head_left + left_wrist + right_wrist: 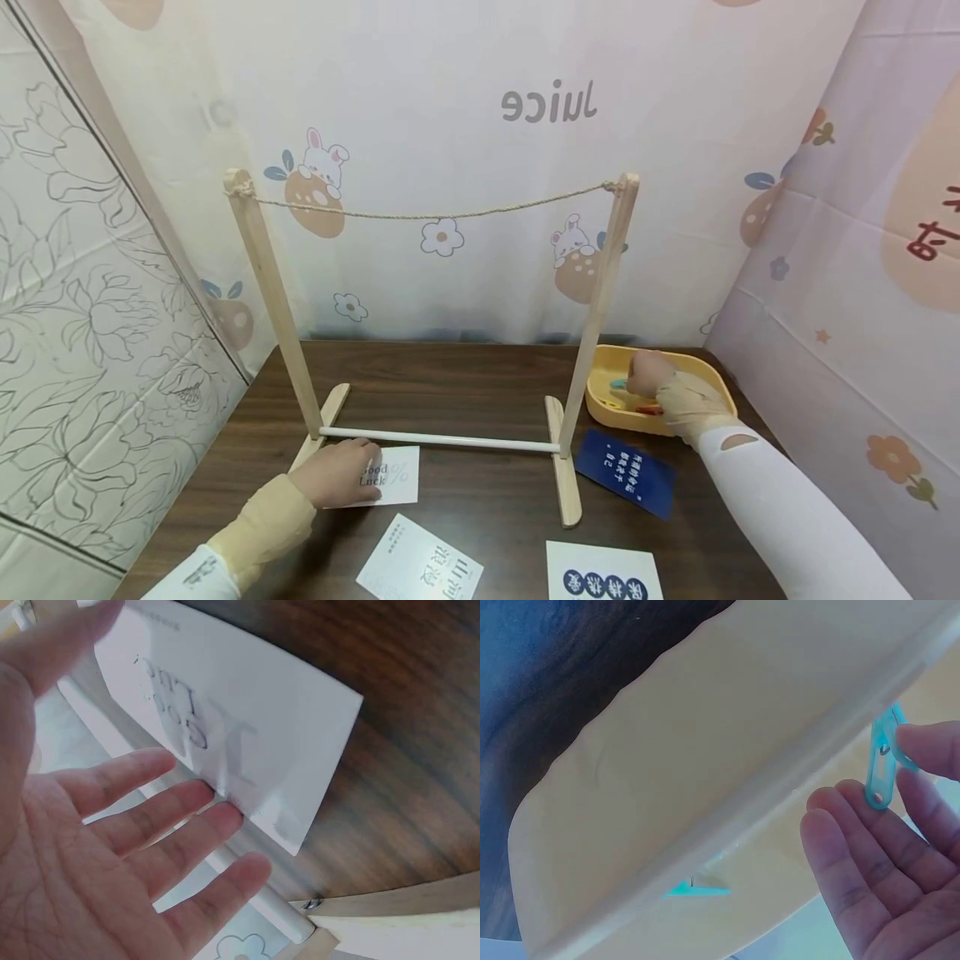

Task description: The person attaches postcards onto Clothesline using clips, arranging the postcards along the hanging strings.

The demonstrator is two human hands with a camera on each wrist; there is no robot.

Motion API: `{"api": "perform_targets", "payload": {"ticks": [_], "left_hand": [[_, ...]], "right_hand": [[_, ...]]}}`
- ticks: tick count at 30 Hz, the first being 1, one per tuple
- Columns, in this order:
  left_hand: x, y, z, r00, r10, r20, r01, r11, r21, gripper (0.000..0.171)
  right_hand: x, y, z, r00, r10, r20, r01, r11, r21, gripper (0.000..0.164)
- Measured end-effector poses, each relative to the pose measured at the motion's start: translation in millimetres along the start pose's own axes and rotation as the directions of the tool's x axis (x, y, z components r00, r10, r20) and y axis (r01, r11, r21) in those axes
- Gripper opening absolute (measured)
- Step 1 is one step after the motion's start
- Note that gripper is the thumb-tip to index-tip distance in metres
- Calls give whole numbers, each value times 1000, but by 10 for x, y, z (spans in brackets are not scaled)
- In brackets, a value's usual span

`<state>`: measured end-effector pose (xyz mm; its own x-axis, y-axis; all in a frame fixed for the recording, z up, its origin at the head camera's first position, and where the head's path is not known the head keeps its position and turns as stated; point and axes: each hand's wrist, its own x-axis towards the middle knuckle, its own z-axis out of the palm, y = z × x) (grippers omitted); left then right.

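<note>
In the head view my left hand is over the left part of a white "Good Luck" card. The left wrist view shows loosely extended fingers along one long edge of the card, with the thumb near the opposite edge. My right hand is inside the yellow basket at the right. Between its thumb and index finger it pinches a teal clothespin, seen in the right wrist view. Another teal clothespin lies in the basket, and a red clothespin shows below the hand.
A wooden frame stands on the brown table, with a twine line between its posts and a white rod low down. A blue card lies by the basket. Two pale cards, one angled and one printed blue, lie in front.
</note>
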<state>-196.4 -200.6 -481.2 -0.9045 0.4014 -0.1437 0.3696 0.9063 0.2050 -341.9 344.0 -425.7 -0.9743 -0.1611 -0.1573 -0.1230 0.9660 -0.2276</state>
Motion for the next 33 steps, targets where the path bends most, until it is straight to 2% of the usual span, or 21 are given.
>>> {"api": "perform_targets", "payload": {"ticks": [6, 12, 16, 23, 33], "left_hand": [[8, -32, -7, 999, 22, 26, -22, 1000, -19, 80], [11, -13, -39, 999, 45, -5, -45, 999, -14, 81], [9, 0, -49, 999, 36, -14, -37, 999, -10, 83], [-20, -18, -42, 999, 43, -32, -42, 999, 31, 87], [-39, -67, -22, 998, 26, -62, -21, 997, 69, 91]], "right_hand": [[-75, -16, -45, 1000, 29, -3, -29, 999, 30, 20], [-91, -48, -91, 1000, 30, -4, -30, 998, 50, 39], [-126, -66, -104, 1000, 18, 3, -18, 999, 42, 45], [-155, -13, -51, 1000, -24, -14, 25, 998, 53, 34], [-109, 29, 18, 993, -68, -99, 77, 992, 100, 29]]}}
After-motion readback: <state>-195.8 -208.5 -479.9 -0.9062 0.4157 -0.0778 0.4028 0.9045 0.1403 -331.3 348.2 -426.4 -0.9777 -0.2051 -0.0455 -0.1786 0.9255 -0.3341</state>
